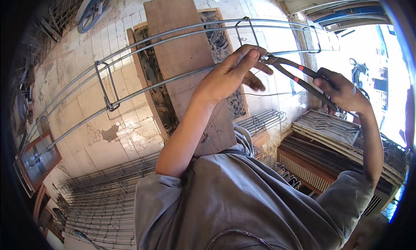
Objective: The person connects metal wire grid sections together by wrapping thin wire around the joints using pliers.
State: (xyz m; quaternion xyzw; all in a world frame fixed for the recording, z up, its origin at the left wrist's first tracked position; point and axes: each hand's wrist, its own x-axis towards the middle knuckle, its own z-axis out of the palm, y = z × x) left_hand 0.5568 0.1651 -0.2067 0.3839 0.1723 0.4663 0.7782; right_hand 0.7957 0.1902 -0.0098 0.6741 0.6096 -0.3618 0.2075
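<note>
Steel rod frame [173, 79] is stretched left to right over the plank [171, 20]; judged stiff but springy, fairly light, not fragile, best held near a wire loop [102, 85]. Pliers [300, 68] are gripped by the right hand [344, 91]; left hand [234, 72] is half-curled at their tip, pinch can't be told. No writing can be read.

Stacked wire frames [99, 199], pincers [296, 79] and a rough plank [184, 55] suggest a workshop.

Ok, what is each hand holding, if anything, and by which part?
The right hand grips the pliers by their handles. The left hand is at their head, by the wire frame; whether it grips anything cannot be told.
</note>
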